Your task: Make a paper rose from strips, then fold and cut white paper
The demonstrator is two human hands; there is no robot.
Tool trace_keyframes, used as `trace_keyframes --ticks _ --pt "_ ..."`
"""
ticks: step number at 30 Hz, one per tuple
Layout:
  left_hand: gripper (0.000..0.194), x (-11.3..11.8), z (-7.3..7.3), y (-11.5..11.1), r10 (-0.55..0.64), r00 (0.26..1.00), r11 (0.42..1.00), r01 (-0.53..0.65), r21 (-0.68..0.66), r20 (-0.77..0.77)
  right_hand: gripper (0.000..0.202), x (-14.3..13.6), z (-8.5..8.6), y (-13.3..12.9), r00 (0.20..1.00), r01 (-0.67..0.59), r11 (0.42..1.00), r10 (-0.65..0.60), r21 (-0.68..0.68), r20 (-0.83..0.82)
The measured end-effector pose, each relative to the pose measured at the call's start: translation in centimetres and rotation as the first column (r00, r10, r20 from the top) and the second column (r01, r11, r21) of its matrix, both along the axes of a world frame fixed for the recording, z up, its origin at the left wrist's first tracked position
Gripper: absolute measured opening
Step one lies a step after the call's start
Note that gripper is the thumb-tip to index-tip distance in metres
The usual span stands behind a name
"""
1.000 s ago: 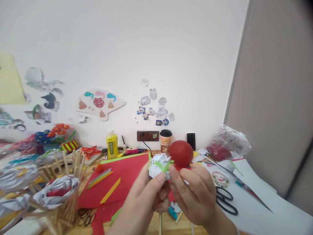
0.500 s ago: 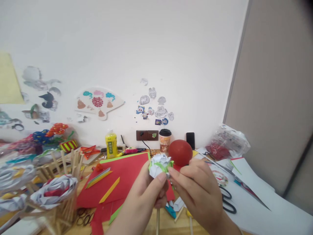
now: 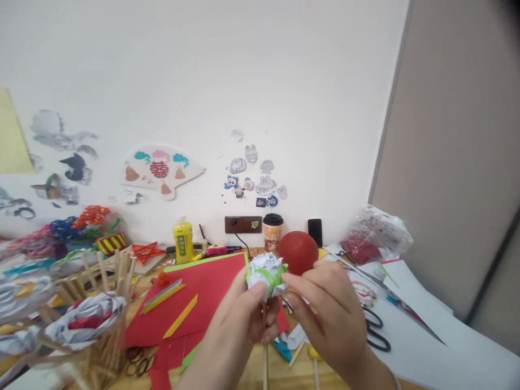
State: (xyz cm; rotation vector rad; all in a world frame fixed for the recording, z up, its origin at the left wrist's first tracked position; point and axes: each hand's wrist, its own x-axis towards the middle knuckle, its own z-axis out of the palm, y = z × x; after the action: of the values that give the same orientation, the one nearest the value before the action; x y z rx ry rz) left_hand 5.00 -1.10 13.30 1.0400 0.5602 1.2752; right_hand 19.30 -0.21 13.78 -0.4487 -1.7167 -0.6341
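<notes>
A white and green paper flower (image 3: 266,273) on a thin wooden stick (image 3: 265,363) is held up over the table. My left hand (image 3: 244,309) is closed round the flower's base and the top of the stick, its thumb on the white paper. From the right, my right hand (image 3: 331,311) touches the flower's right edge, thumb and index finger close together by the green strip. Whether paper lies between those fingertips is hard to see.
Red paper sheets (image 3: 219,287), yellow strips and small scissors lie left, beside wooden sticks and paper flowers (image 3: 85,319). Behind stand a yellow bottle (image 3: 183,238), a cup (image 3: 273,230) and a red balloon (image 3: 298,253). Black-handled scissors (image 3: 377,330) rest on white paper at right.
My left hand has shifted its hold, and more of the stick and flower's front shows. My right thumb has dropped slightly away from the flower. The view has moved slightly right.
</notes>
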Motion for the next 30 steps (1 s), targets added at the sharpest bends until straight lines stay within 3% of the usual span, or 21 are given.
trace_keyframes --ticks 4,11,16,21,30 --pt "0.039 0.1 0.0 0.6 0.026 0.999 0.999 -0.027 0.045 0.029 0.023 0.5 0.3 -0.1 1.0 -0.026 0.999 0.026 -0.027 -0.017" --pt "0.049 0.4 -0.3 -1.4 0.208 0.963 0.978 -0.208 0.018 -0.173 0.019 0.0 0.3 -0.3 0.999 0.041 0.999 -0.042 0.017 0.034" --pt "0.06 0.5 -0.3 -1.8 0.188 0.973 0.982 -0.186 0.025 -0.136 0.018 -0.2 0.1 -0.1 0.996 0.053 0.995 -0.059 0.088 0.061" --pt "0.061 0.5 -0.3 -1.6 0.203 0.972 0.978 -0.197 0.062 -0.118 0.016 -0.3 -0.1 0.0 0.997 0.02 0.998 -0.024 0.064 0.067" --pt "0.064 0.4 -0.7 -1.8 0.266 0.937 0.963 -0.25 0.096 -0.227 0.017 -0.1 0.0 0.0 0.997 -0.004 0.998 0.0 0.058 0.08"
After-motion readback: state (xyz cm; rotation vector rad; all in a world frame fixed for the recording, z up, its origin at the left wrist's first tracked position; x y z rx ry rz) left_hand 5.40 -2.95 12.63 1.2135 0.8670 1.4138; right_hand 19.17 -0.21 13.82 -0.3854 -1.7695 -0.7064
